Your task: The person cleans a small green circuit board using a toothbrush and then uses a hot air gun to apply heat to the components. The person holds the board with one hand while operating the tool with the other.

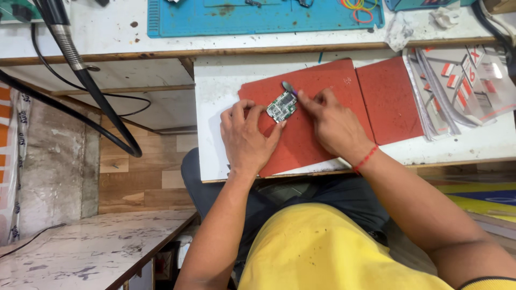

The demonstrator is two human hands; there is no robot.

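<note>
A small green circuit board (281,107) lies on a red mat (317,80) on the white pull-out shelf (215,80). My left hand (246,137) rests on the mat and pinches the board's lower left edge between thumb and fingers. My right hand (330,121) holds a thin grey tool (288,87) whose tip sits at the board's upper right corner. A red thread band circles my right wrist.
A second red mat (389,99) lies to the right, beside a stack of clear plastic sheets with red-and-white labels (462,80). Above, a blue work mat (263,19) on the bench holds rubber bands (357,8). A black flexible hose (80,70) hangs at left.
</note>
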